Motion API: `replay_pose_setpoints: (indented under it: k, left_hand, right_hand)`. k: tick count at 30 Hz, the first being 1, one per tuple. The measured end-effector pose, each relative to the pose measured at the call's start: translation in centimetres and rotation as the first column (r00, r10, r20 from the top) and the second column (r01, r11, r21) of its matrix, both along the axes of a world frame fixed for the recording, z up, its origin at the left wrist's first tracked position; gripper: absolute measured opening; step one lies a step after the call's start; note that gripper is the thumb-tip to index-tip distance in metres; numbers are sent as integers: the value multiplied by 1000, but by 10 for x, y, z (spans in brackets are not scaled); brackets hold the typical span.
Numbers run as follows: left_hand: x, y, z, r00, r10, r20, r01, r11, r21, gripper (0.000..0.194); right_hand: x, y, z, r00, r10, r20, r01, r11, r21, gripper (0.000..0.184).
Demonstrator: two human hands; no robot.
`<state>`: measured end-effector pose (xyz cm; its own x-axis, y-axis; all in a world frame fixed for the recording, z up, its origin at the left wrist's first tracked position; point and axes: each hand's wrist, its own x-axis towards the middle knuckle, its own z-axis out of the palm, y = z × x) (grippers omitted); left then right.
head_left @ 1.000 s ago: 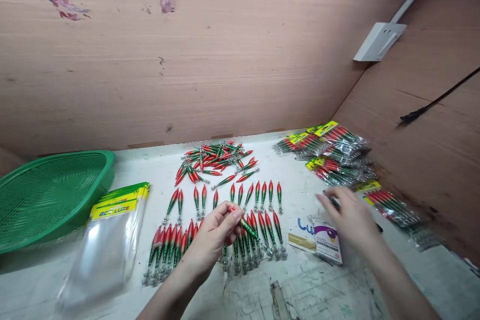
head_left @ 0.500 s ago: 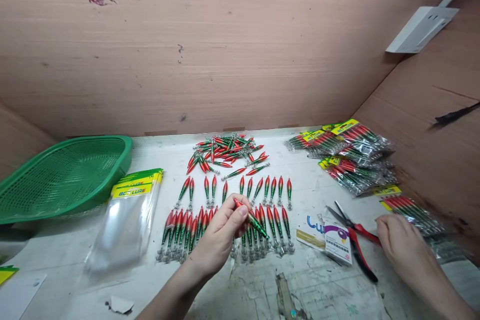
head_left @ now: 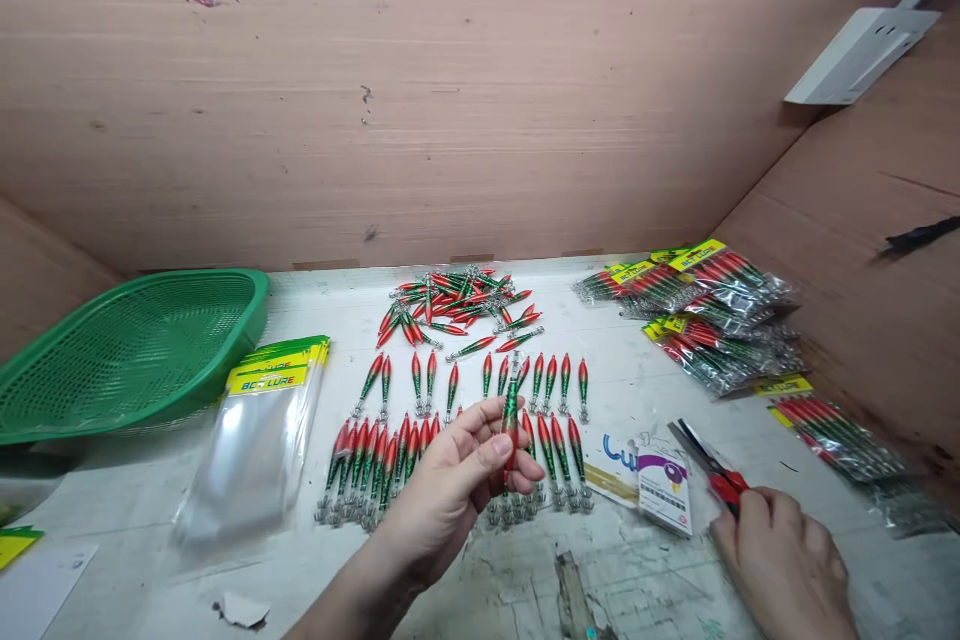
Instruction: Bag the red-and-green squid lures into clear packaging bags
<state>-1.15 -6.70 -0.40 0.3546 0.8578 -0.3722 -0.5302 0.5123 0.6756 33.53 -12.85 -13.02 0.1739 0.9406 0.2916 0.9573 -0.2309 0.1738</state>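
Note:
My left hand [head_left: 454, 480] holds one red-and-green squid jig [head_left: 512, 402] between thumb and fingers, its crown of hooks pointing up. Beneath and behind that hand lie rows of similar jigs [head_left: 367, 460], red tips away from me, partly hidden by my fingers. On the right, my right hand [head_left: 787, 560] is closed around the red handles of long-nosed pliers [head_left: 726, 485]. The pliers' jaws point up and left, just beyond a small white-and-purple card [head_left: 664, 490].
A loose heap of jigs [head_left: 457, 305] lies at the back. Clear bags with yellow headers [head_left: 259, 420] are stacked beside a green basket [head_left: 135, 350] on the left. Filled packs [head_left: 720, 340] pile up at the right. Cardboard walls [head_left: 450, 120] stand around the table.
My left hand has turned the jig from hooks-down to hooks-up. My right hand has moved left and toward me, gripping the pliers; their spread handles and jaws have drawn together.

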Motion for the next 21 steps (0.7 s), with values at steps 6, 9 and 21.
replay_pose_setpoints:
  k: [6, 9, 21]
  left_hand:
    - [3, -12, -4, 999, 22, -32, -21, 999, 39, 45]
    - [4, -14, -5, 997, 15, -78, -11, 999, 53, 42]
    - [7, -17, -3, 994, 56, -92, -46, 993, 111, 44]
  right_hand:
    - [-56, 7, 70, 829, 250, -501, -161, 963, 215, 22]
    - [-112, 7, 101, 603, 493, -628, -390, 868, 308, 10]
    - [-178, 13, 102, 356, 539, -763, -397, 827, 399, 4]
